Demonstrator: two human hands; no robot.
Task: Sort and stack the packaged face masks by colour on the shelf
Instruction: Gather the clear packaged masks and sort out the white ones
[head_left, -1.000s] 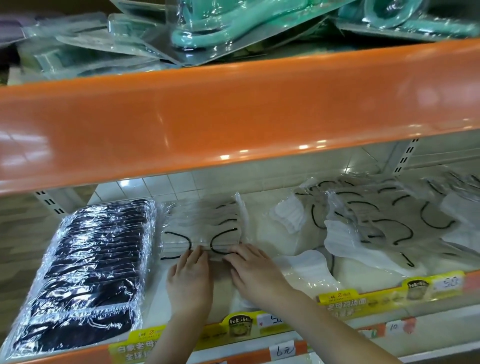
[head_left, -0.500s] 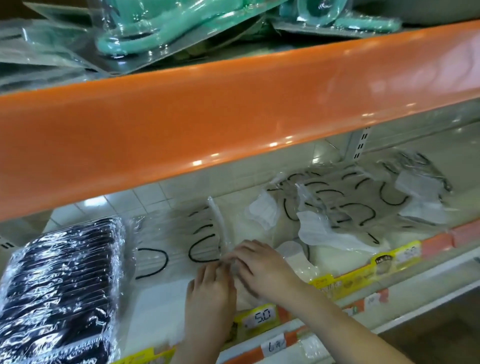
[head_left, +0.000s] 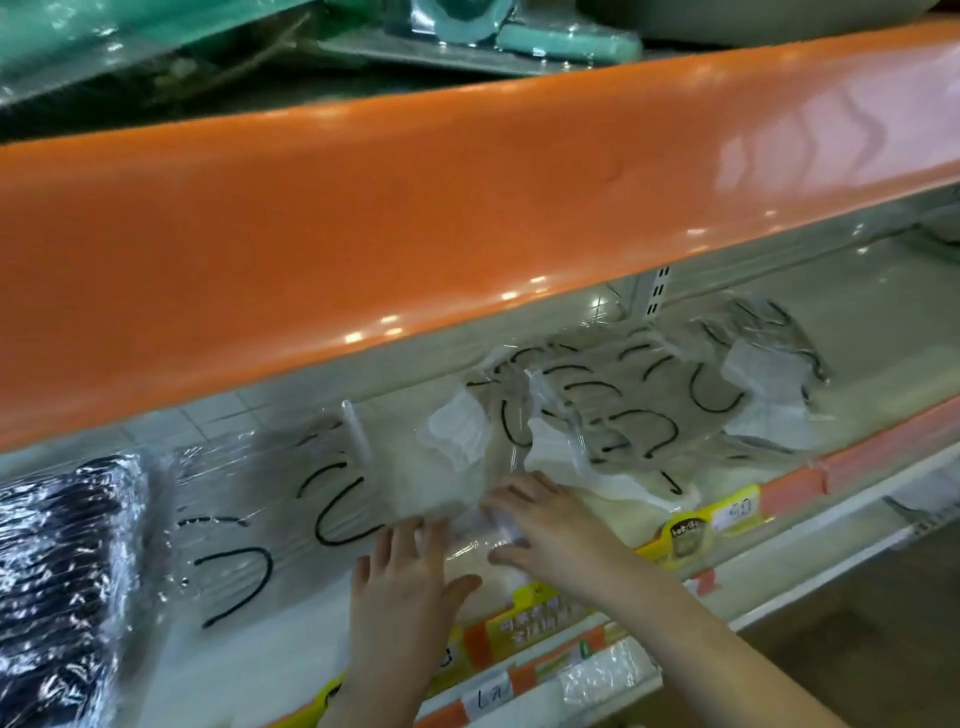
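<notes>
**Both your hands on a clear-wrapped mask pack at the shelf's near edge**

The cream shelf holds three groups. At the far left sits a neat stack of black masks, wrapped in shiny, crinkled film. Just right of it lies a stack of white masks in clear film, their thin black ear loops curving through the wrap. Farther right, a loose pile of white masks lies jumbled, the packets overlapping at odd angles.

Your left hand lies flat, fingers spread wide, on the clear pack between the two white groups. Your right hand curls its fingers onto the same pack's right edge; whether it actually pinches the film you cannot tell.

Above, a glossy orange shelf lip carries teal plastic goods in clear packaging.
</notes>
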